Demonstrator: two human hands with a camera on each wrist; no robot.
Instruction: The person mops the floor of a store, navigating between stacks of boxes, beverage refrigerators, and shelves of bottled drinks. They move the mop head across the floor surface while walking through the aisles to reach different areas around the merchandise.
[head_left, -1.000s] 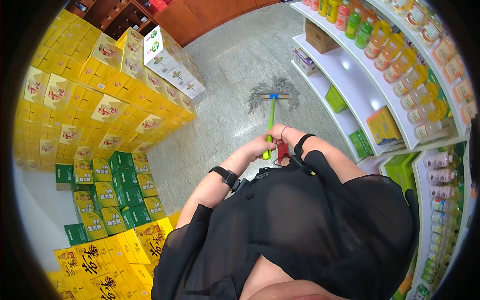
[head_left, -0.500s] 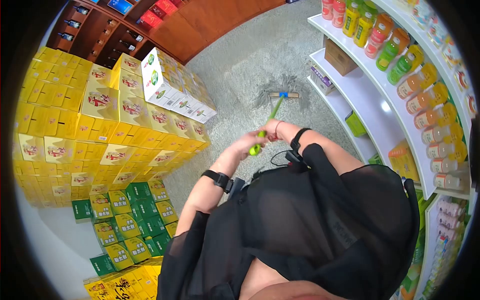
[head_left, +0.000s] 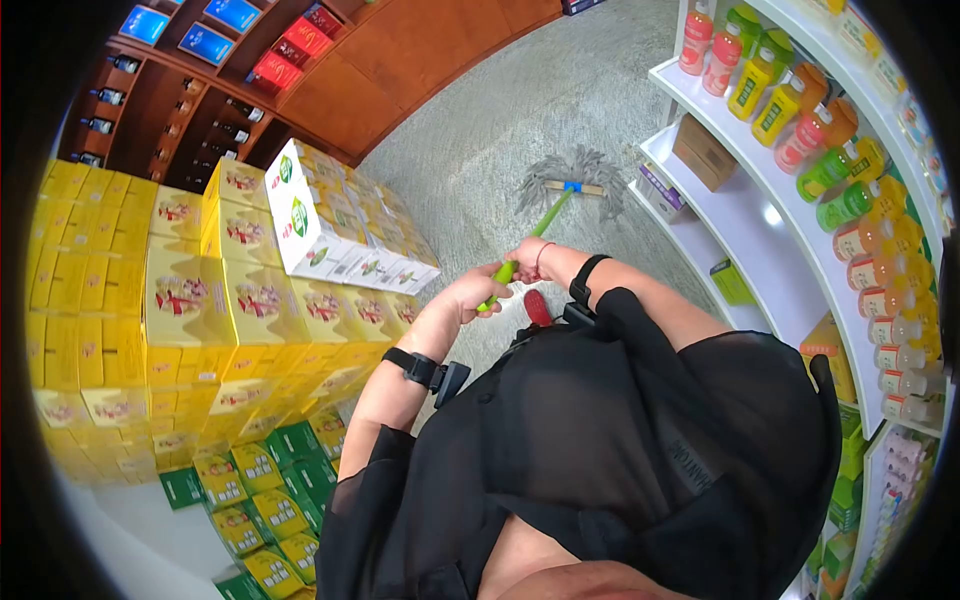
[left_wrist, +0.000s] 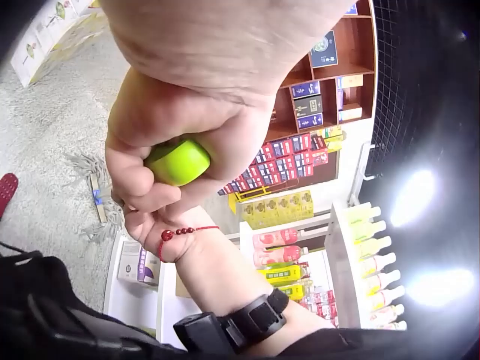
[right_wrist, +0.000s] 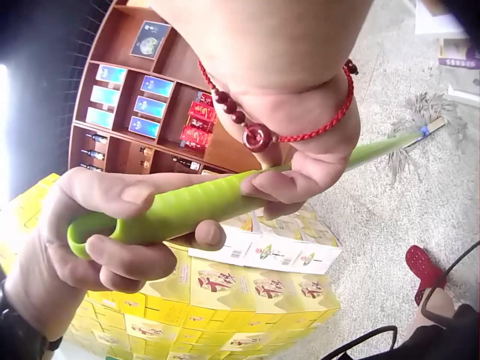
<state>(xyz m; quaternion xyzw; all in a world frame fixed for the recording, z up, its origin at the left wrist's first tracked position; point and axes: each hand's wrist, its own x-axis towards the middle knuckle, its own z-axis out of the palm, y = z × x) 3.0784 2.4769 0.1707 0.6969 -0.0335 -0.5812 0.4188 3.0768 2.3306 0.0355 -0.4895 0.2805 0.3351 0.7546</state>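
Note:
A string mop (head_left: 600,172) with grey strands lies spread on the floor ahead, its blue clamp and flat bar on top. From it a green handle (head_left: 547,218) slants back toward the body. My left hand (head_left: 474,293) grips the ribbed end of the handle, fingers and thumb wrapped round it in the right wrist view. Farther down the handle, my right hand (head_left: 528,258), with a red beaded bracelet (right_wrist: 257,137) at its wrist, holds it with curled fingers. The rounded green handle end (left_wrist: 180,163) pokes out of the left fist in the left wrist view.
Stacked yellow cartons (head_left: 190,300) and white boxes (head_left: 330,220) line the left side of the grey floor (head_left: 480,130). White shelves (head_left: 740,220) with bottled drinks curve along the right. A wooden cabinet (head_left: 420,60) stands at the back. A red shoe (head_left: 538,308) shows below the hands.
Both hands have shifted left with the handle, which now slants more. The mop head sits a little farther right in the view. The surroundings have swung, showing more of the back cabinet.

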